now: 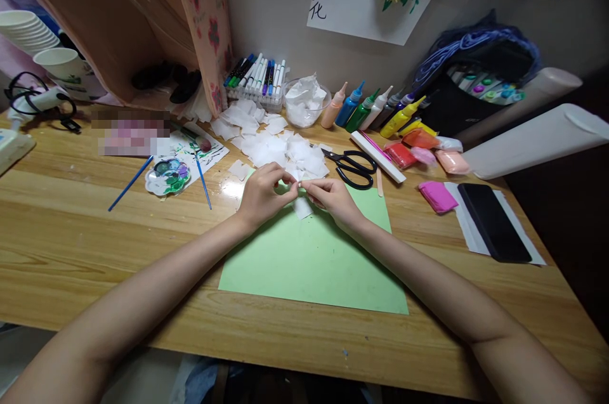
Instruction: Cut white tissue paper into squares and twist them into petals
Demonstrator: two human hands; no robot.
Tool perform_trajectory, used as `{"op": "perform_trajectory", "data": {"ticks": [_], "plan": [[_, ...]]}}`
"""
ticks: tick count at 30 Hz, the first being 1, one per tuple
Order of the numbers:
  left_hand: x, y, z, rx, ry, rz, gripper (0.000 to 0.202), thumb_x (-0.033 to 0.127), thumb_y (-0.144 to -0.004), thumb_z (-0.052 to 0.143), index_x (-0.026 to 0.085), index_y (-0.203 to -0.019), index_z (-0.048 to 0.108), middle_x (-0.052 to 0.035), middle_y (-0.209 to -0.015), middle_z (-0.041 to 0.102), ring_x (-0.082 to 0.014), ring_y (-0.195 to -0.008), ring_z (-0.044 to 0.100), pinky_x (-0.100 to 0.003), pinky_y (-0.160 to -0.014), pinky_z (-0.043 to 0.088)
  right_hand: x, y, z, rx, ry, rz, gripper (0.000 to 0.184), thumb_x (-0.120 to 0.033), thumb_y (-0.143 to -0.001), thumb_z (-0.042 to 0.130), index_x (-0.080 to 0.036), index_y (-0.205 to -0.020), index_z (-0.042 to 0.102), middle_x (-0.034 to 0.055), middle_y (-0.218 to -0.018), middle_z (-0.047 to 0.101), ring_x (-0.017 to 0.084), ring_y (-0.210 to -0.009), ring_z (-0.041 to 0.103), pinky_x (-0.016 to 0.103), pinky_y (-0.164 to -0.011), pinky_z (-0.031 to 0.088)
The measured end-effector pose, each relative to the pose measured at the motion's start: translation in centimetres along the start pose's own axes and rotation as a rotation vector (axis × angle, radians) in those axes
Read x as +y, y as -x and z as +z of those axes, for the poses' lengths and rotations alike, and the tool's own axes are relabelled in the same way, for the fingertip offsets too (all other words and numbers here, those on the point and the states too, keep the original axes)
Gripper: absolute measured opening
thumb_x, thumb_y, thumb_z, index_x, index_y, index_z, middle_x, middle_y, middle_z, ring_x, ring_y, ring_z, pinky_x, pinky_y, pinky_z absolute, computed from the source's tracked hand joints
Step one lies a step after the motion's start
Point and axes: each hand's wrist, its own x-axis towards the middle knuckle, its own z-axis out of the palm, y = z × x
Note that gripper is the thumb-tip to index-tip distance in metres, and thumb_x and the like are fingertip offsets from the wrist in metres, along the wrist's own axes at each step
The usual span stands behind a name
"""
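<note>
My left hand (pixel 267 195) and my right hand (pixel 335 200) meet over the far part of a green sheet of paper (pixel 314 264). Between their fingertips is a small white bit (pixel 299 184), which looks like tissue paper; both hands pinch it. Just below the fingers a white tissue paper square (pixel 302 208) lies on the green sheet. A pile of torn tissue paper (pixel 276 149) spreads right behind my hands. Black-handled scissors (pixel 354 164) rest to the right of the pile. The fingers partly hide the small white bit.
A bowl of white tissue (pixel 305 103), markers (pixel 259 77) and paint bottles (pixel 364 109) line the back. Left are a paint palette (pixel 168 175) and a paintbrush (pixel 130 183). Right are clay packets (pixel 399 154), a phone (pixel 495 222) and a white tube (pixel 537 141).
</note>
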Motion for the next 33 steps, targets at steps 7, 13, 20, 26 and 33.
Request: {"op": "perform_trajectory", "data": {"ticks": [7, 13, 20, 26, 33], "plan": [[-0.09, -0.1, -0.04, 0.021, 0.064, -0.023, 0.005, 0.019, -0.075, 0.064, 0.016, -0.071, 0.063, 0.0, -0.069, 0.058, -0.0098, -0.061, 0.049, -0.023, -0.056, 0.038, 0.26, -0.27, 0.0, 0.132, 0.048, -0.052, 0.028, -0.04, -0.069, 0.067, -0.013, -0.076, 0.068, -0.0039, -0.053, 0.045, 0.007, -0.048, 0.033, 0.024, -0.047, 0.024], [-0.13, -0.03, -0.02, 0.014, 0.076, -0.027, 0.004, 0.018, -0.074, 0.065, 0.016, -0.071, 0.064, 0.0005, -0.068, 0.057, -0.009, -0.06, 0.048, -0.022, -0.056, 0.037, 0.01, -0.16, -0.01, 0.108, 0.097, -0.068, 0.027, -0.04, -0.068, 0.069, -0.013, -0.074, 0.067, -0.0024, -0.057, 0.049, 0.007, -0.05, 0.035, 0.023, -0.047, 0.025], [-0.15, -0.1, 0.0, -0.025, 0.091, -0.041, 0.007, 0.02, -0.075, 0.064, 0.015, -0.07, 0.064, -0.0002, -0.068, 0.058, -0.0091, -0.06, 0.049, -0.022, -0.056, 0.037, 0.17, -0.18, -0.09, 0.114, 0.108, -0.086, 0.026, -0.039, -0.069, 0.069, -0.014, -0.075, 0.067, -0.001, -0.06, 0.052, 0.008, -0.052, 0.037, 0.024, -0.048, 0.026], [-0.06, -0.06, -0.06, -0.054, 0.076, -0.039, 0.011, 0.025, -0.077, 0.063, 0.016, -0.077, 0.07, -0.0016, -0.069, 0.059, -0.0102, -0.06, 0.049, -0.023, -0.058, 0.039, 0.32, -0.24, -0.12, 0.125, 0.096, -0.092, 0.026, -0.039, -0.072, 0.066, -0.013, -0.077, 0.068, -0.0001, -0.061, 0.055, 0.008, -0.052, 0.038, 0.023, -0.047, 0.027], [-0.15, -0.04, -0.02, -0.069, 0.1, -0.053, 0.012, 0.024, -0.077, 0.062, 0.015, -0.073, 0.07, -0.0014, -0.066, 0.059, -0.0098, -0.058, 0.048, -0.023, -0.057, 0.039, 0.34, -0.16, -0.06, 0.122, 0.1, -0.102, 0.026, -0.039, -0.072, 0.066, -0.013, -0.075, 0.068, 0.0007, -0.064, 0.056, 0.008, -0.053, 0.04, 0.023, -0.047, 0.028]]}}
